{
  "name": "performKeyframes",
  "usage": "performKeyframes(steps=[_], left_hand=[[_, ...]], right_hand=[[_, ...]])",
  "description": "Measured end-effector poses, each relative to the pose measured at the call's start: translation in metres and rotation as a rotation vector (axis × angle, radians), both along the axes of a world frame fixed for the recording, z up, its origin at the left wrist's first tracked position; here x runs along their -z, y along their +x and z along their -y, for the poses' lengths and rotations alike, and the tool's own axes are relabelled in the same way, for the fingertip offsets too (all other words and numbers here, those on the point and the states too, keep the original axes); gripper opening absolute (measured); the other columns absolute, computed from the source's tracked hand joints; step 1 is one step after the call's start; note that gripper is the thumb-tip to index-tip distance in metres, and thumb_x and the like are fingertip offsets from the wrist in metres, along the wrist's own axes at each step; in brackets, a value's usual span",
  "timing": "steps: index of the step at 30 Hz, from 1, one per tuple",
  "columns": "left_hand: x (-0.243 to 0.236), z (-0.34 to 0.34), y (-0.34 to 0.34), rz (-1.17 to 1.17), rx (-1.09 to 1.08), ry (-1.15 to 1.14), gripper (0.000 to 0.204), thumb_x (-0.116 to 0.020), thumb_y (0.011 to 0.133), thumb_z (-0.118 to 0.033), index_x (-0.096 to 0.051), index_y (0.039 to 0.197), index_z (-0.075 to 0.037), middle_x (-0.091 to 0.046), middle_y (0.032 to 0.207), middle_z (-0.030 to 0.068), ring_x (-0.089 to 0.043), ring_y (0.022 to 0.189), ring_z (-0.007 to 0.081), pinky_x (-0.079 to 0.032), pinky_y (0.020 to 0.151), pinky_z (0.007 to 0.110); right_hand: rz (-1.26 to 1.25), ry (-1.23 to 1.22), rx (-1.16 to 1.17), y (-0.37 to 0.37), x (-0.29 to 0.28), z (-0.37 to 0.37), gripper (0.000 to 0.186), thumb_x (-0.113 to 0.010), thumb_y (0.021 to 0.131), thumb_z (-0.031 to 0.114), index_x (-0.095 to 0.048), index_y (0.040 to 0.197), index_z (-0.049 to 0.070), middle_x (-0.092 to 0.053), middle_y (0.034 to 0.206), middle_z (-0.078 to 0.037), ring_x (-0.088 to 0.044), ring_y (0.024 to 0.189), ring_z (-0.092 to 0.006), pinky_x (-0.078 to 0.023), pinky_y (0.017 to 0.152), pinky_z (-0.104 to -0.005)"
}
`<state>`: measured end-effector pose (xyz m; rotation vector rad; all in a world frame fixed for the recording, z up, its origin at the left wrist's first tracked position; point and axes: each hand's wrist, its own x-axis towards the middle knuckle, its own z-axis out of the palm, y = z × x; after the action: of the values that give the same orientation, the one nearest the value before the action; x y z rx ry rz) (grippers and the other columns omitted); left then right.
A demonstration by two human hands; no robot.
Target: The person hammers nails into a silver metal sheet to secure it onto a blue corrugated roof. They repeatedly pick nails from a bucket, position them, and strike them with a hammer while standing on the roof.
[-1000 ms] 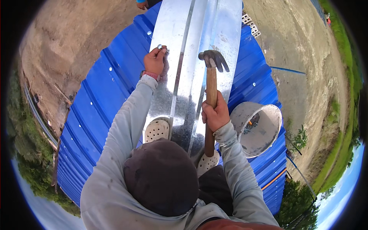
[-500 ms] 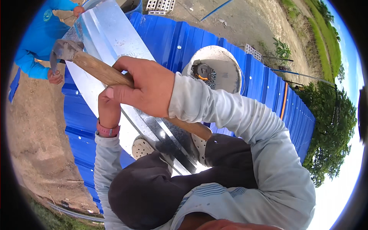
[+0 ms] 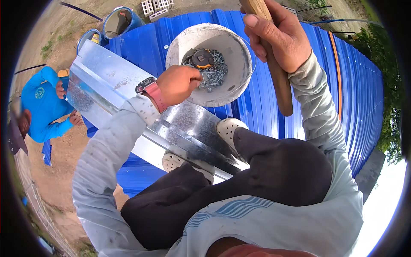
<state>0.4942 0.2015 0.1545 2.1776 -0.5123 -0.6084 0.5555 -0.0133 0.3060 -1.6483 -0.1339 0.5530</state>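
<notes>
My right hand [image 3: 282,40] is wrapped round the wooden handle of a hammer [image 3: 280,85], raised at the upper right; the hammer's head is out of view. My left hand [image 3: 180,83], with a watch and a pink band at its wrist, reaches over the near left rim of a pale, cement-stained bucket [image 3: 233,81]. Its fingers are closed, and whatever they may hold is hidden. Inside the bucket lie many loose metal nails or screws [image 3: 216,77] and a dark tape measure [image 3: 202,58] with a yellow-orange edge.
Under my feet, in pale clogs [image 3: 229,130], a silvery folded metal sheet [image 3: 111,70] lies across blue ribbed roofing [image 3: 274,115]. A person in a blue shirt [image 3: 43,98] stands at the sheet's far left end. Blue drums [image 3: 137,19] and concrete blocks [image 3: 156,6] are beyond.
My left hand has moved right, away from the sheet to the bucket. My right hand has carried the hammer up and to the right. The view has shifted.
</notes>
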Motion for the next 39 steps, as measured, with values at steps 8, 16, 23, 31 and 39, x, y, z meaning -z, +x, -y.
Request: performKeyframes(steps=[8, 16, 23, 31, 39], left_hand=[[0.130, 0.064, 0.013, 0.272, 0.631, 0.775, 0.017, -0.058, 0.068, -0.009, -0.067, 0.080, -0.002, -0.064, 0.079, 0.0219, -0.065, 0.073, 0.0346, -0.052, 0.066, 0.041], [0.152, 0.076, 0.009, 0.340, 0.561, 0.934, 0.022, -0.061, 0.067, -0.012, -0.067, 0.084, 0.000, -0.065, 0.081, 0.0221, -0.065, 0.079, 0.0336, -0.051, 0.074, 0.040], [0.130, 0.080, 0.029, -0.082, 0.647, 0.732, 0.041, -0.072, 0.063, -0.031, -0.068, 0.091, -0.002, -0.065, 0.096, 0.0149, -0.063, 0.093, 0.0296, -0.051, 0.077, 0.041], [0.215, 0.081, 0.034, 0.113, 0.120, 0.714, 0.029, -0.056, 0.081, -0.022, -0.061, 0.107, -0.011, -0.062, 0.104, 0.0155, -0.060, 0.095, 0.0307, -0.048, 0.082, 0.041], [0.183, 0.109, 0.025, 0.050, 0.071, 0.644, 0.027, -0.060, 0.078, -0.031, -0.070, 0.095, -0.012, -0.066, 0.100, 0.0096, -0.061, 0.096, 0.0282, -0.047, 0.086, 0.036]], right_hand=[[-0.111, 0.017, 0.104, 0.015, 0.007, 0.012, 0.026, -0.057, 0.087, 0.021, -0.048, 0.098, -0.001, -0.048, 0.063, -0.001, -0.045, 0.046, -0.0086, -0.039, 0.040, -0.0224], [0.003, 0.164, -0.127, 0.012, 0.018, 0.002, 0.033, -0.058, 0.087, 0.027, -0.048, 0.094, -0.003, -0.048, 0.056, -0.001, -0.045, 0.045, -0.0074, -0.037, 0.040, -0.0226], [-0.052, 0.128, -0.132, 0.008, 0.022, 0.008, 0.038, -0.059, 0.086, 0.029, -0.049, 0.099, -0.006, -0.050, 0.058, -0.003, -0.046, 0.047, -0.0085, -0.039, 0.043, -0.0241], [-0.068, 0.197, -0.151, 0.008, 0.002, 0.004, 0.037, -0.058, 0.086, 0.027, -0.048, 0.100, -0.006, -0.048, 0.058, -0.002, -0.045, 0.047, -0.0079, -0.038, 0.042, -0.0230], [-0.053, 0.246, -0.129, 0.007, 0.008, 0.019, 0.037, -0.059, 0.086, 0.027, -0.048, 0.100, -0.005, -0.048, 0.059, -0.001, -0.045, 0.047, -0.0074, -0.039, 0.042, -0.0224]])
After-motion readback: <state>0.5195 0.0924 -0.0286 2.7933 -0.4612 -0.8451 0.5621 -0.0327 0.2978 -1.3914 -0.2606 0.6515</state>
